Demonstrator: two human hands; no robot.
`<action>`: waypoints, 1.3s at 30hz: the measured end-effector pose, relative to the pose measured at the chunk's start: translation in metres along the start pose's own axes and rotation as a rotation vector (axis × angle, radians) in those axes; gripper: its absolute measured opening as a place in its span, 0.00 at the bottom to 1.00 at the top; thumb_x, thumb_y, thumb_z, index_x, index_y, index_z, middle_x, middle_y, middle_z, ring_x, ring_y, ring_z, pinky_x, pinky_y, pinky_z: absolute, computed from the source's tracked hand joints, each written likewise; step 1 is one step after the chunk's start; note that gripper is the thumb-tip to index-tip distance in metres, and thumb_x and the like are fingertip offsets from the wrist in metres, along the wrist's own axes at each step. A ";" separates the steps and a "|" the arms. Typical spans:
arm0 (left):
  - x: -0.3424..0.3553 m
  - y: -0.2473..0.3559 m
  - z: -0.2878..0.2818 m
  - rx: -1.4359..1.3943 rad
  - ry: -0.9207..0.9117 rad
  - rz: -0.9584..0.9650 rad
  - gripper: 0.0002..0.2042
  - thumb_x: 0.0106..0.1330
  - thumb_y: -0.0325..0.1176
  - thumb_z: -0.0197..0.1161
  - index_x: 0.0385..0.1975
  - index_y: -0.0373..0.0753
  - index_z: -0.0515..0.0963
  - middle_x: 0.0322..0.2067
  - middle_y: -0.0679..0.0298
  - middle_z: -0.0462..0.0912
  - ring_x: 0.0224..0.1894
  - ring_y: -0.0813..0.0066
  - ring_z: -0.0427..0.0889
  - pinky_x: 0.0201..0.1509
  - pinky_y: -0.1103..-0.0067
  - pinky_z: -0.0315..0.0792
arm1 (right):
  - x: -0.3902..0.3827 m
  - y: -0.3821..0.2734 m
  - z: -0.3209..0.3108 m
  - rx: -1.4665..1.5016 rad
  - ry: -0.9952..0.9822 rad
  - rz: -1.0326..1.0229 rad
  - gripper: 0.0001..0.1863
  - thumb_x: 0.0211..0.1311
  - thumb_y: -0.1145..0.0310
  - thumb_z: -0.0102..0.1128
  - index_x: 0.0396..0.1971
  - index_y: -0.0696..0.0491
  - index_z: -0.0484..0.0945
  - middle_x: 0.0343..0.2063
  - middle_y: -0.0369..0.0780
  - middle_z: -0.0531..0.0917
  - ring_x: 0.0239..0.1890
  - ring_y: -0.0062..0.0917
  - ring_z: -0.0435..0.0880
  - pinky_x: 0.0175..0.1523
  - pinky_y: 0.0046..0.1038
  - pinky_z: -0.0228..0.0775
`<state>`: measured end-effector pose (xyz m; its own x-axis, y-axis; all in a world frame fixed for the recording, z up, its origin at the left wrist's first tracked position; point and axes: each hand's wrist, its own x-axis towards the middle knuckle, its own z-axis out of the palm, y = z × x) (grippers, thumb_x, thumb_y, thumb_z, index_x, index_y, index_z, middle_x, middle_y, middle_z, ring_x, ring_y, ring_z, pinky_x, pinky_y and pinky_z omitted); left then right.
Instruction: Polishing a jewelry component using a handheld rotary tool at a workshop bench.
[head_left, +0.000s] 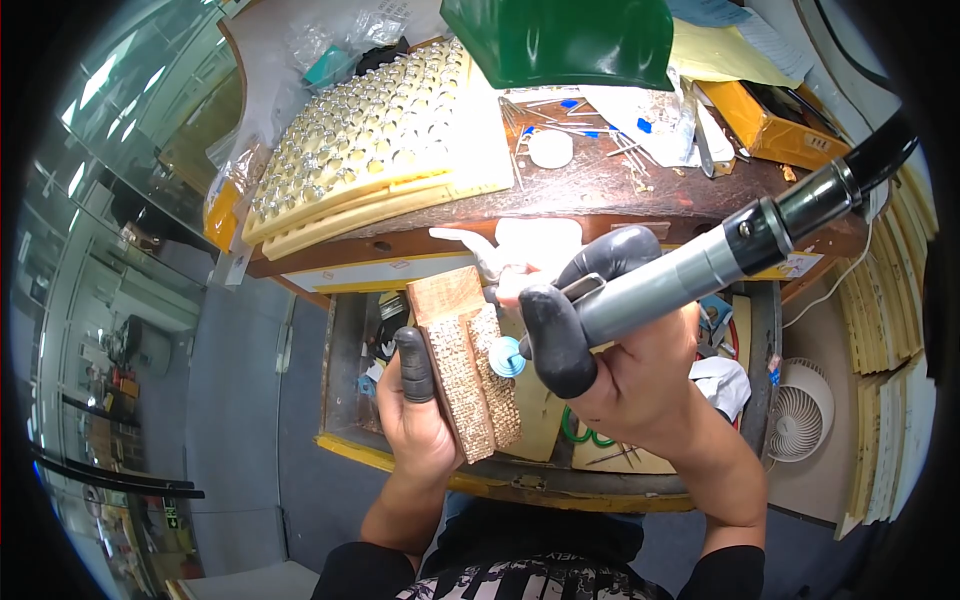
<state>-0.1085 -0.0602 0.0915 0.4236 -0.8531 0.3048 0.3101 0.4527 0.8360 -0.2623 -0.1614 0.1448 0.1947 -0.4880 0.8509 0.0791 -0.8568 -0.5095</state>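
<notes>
My left hand (420, 425), with a black cot on its thumb, grips a wooden block (440, 295) bearing two strips of bumpy copper-coloured pieces (460, 390) along its length. My right hand (645, 395), with black cots on fingertips, is closed around a grey cylindrical handpiece (665, 285) with a black cable end at upper right. A light blue disc (506, 356) on the handpiece's tip is just beside the right-hand strip; whether they touch I cannot tell. The far ends of my left fingers are partly hidden behind the block and right hand.
An open drawer (340, 440) with tools lies below the wooden bench edge (625, 205). On the bench are trays (350, 150) of several small metal rings, a green shade (555, 35), thin rods and a yellow box (770, 130). A white fan (800, 410) stands right, glass partitions (160, 350) left.
</notes>
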 end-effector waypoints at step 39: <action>0.001 0.004 0.010 0.091 0.067 -0.019 0.24 0.79 0.47 0.49 0.51 0.28 0.77 0.42 0.56 0.85 0.43 0.74 0.85 0.49 0.78 0.78 | -0.001 -0.003 0.001 0.058 0.003 0.071 0.04 0.59 0.79 0.63 0.27 0.60 0.84 0.18 0.37 0.81 0.22 0.21 0.80 0.28 0.23 0.70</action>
<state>-0.1156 -0.0618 0.0992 0.4750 -0.8408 0.2595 0.2411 0.4080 0.8806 -0.2616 -0.1580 0.1452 0.1990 -0.5481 0.8124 0.1214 -0.8088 -0.5754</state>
